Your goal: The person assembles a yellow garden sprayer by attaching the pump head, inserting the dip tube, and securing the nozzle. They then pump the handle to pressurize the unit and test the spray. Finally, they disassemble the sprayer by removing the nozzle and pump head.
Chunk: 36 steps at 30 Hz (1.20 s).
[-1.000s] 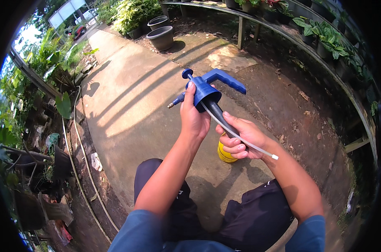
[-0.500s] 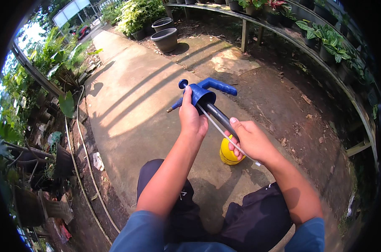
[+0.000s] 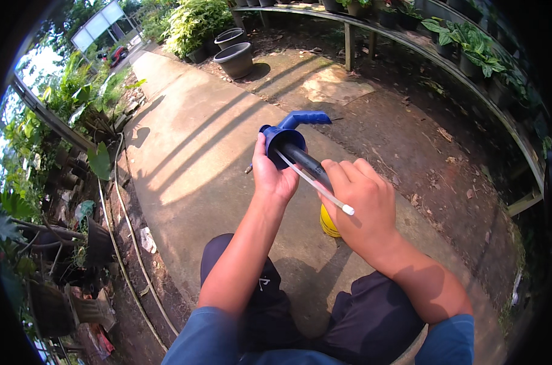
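My left hand (image 3: 273, 176) is wrapped round the blue collar of a sprayer pump head (image 3: 276, 135), whose handle points away to the right. Out of the collar's open underside runs a black pump cylinder (image 3: 303, 160), slanting toward me. My right hand (image 3: 366, 210) has its fingers closed round the cylinder's lower end, which they hide. Beside the cylinder a thin white dip tube (image 3: 320, 188) sticks out, its pale tip free above my right hand. Below that hand stands a yellow sprayer tank (image 3: 329, 224) on the ground, mostly covered by it.
I am low over a concrete path (image 3: 185, 213), knees to either side. A hose (image 3: 127, 243) runs along its left edge beside plants and pots. Two dark empty pots (image 3: 234, 61) stand ahead. A wooden bench (image 3: 434, 48) with potted plants curves round the right.
The pump head has turned so its open underside faces me more. My right hand has rolled over, back upward, higher on the cylinder's end, and the white tube's tip has shifted up and left.
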Tool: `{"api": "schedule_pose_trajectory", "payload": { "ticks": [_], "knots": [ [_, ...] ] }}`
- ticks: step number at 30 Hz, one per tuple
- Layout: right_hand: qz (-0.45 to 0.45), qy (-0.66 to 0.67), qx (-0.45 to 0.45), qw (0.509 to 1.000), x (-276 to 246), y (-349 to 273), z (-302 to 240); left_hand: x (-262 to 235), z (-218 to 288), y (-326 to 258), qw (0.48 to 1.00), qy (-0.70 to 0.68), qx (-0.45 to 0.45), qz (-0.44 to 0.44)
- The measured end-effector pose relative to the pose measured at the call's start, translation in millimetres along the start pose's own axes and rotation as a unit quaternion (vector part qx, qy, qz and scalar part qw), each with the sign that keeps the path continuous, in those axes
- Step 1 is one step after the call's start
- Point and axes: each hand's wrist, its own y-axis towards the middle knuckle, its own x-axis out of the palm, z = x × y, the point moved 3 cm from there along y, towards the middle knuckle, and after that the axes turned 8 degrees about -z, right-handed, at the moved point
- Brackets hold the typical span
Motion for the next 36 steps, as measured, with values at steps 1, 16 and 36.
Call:
{"api": "schedule_pose_trajectory", "payload": {
  "ticks": [1,16,36],
  "knots": [
    [-0.036,0.046,0.034,0.998,-0.6,0.6,1.3,-0.8,0.8,0.2,1.0,-0.003,0.006,-0.001],
    [-0.006,0.036,-0.132,0.991,5.2,6.0,6.8,-4.0,13.5,9.6,0.999,-0.034,0.038,-0.018],
    [-0.096,0.269,0.1,0.953,12.9,2.3,11.7,-15.2,15.6,9.1,0.999,-0.022,0.049,0.007]
  ]
}}
